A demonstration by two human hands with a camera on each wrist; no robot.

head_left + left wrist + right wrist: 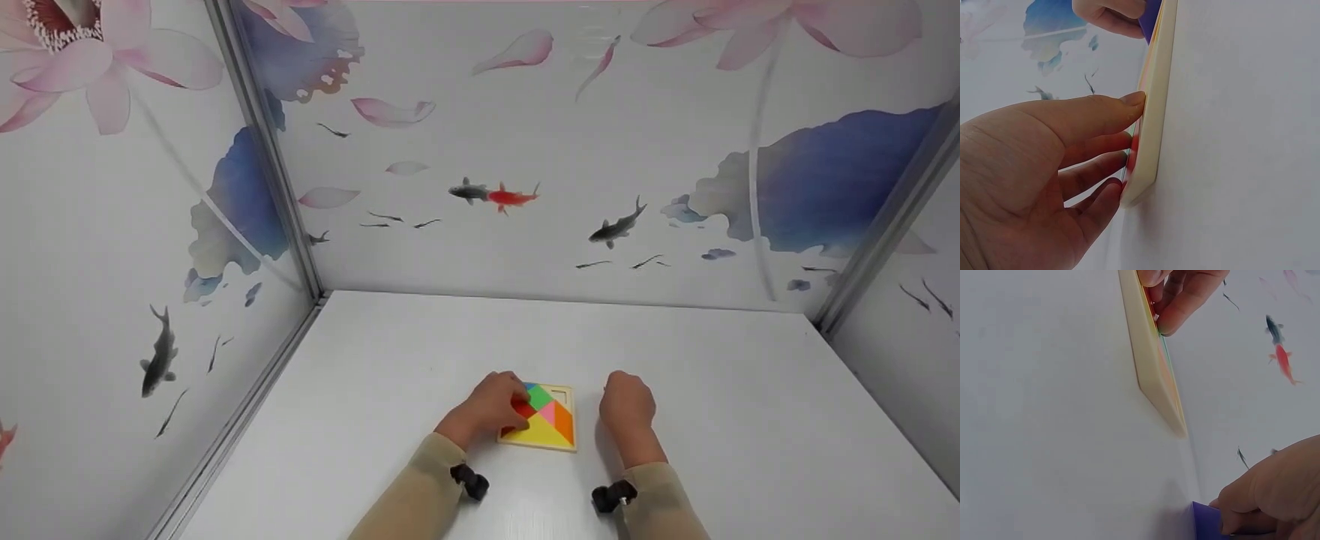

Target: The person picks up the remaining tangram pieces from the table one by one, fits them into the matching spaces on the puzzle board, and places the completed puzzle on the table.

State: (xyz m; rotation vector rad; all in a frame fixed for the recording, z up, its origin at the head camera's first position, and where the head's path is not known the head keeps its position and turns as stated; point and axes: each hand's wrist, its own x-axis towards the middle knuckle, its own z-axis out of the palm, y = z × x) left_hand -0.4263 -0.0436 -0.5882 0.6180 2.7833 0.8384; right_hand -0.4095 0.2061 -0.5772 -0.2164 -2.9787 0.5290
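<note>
A tangram tray [537, 448] lies flat on the table, holding a large yellow piece [537, 433], an orange piece [563, 421], a pink piece [549, 412], a green piece [539, 397] and others partly covered. Its upper right corner shows bare wood. My left hand [491, 403] rests its thumb and fingertips on the tray's left part, around a red piece [523, 409]; the left wrist view shows the fingers spread and gently bent. To the right of the tray, my right hand [628, 411] pinches a purple tangram piece [1206, 522], which the head view hides.
The white table [390, 337] extends around the tray. Panels with painted fish and lotus flowers stand at the back [525, 255], left and right, joined by metal corner posts [266, 142]. Each sleeve carries a small black wrist camera [470, 481].
</note>
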